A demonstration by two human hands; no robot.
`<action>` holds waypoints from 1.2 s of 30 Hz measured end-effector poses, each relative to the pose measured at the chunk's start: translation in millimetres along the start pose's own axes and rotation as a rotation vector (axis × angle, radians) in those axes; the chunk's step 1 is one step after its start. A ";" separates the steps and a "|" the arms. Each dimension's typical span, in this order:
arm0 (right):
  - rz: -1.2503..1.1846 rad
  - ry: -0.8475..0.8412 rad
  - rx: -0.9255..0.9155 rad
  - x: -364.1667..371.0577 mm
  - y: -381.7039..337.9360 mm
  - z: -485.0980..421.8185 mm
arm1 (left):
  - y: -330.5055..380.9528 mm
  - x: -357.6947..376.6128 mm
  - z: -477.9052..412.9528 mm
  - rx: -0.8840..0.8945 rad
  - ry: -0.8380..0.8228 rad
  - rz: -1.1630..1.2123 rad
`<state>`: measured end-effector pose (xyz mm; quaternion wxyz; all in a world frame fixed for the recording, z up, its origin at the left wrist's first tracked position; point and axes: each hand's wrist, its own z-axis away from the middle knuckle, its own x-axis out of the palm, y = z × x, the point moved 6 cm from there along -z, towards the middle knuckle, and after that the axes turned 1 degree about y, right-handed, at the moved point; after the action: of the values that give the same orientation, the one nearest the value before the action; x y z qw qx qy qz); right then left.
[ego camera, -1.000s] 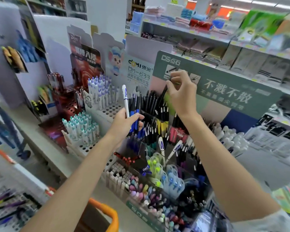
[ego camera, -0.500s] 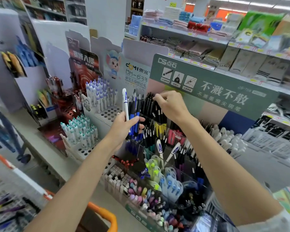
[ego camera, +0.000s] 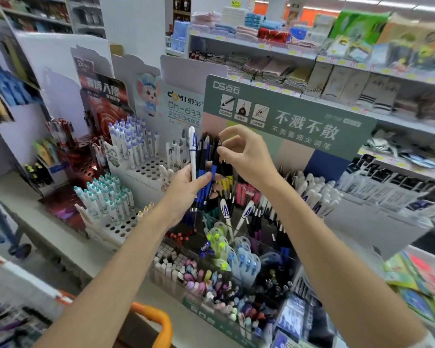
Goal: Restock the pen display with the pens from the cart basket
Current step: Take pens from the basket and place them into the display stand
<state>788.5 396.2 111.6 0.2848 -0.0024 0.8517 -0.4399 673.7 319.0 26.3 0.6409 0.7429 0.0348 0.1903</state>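
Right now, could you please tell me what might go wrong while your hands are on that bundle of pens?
1. The left hand grips a fanned bundle of pens; while the right hand pinches one black pen, others may slip out.
2. The white pen sticks up above the rest and could tip free.
3. A dropped pen would likely land in the wrong slot of the crowded display.

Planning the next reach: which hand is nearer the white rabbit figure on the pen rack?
Left. The left hand, gripping a bundle of pens, is just right of the rabbit figure; the right hand is farther right, beyond that bundle.
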 end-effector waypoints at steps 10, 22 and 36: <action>0.066 0.389 -0.048 -82.2 6.2 70.3 | -31.2 41.9 12.1 -0.011 -0.028 -0.094; 0.418 0.421 0.019 -100.4 58.7 168.8 | -62.7 101.8 46.3 -0.134 -0.176 -0.065; 0.471 0.337 0.205 -91.0 70.1 163.0 | -70.1 101.0 55.3 -0.227 -0.290 0.031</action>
<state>961.3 340.5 29.5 0.2323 0.2970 0.8152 -0.4396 798.7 309.3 -23.2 0.7160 0.6857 -0.0911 0.0939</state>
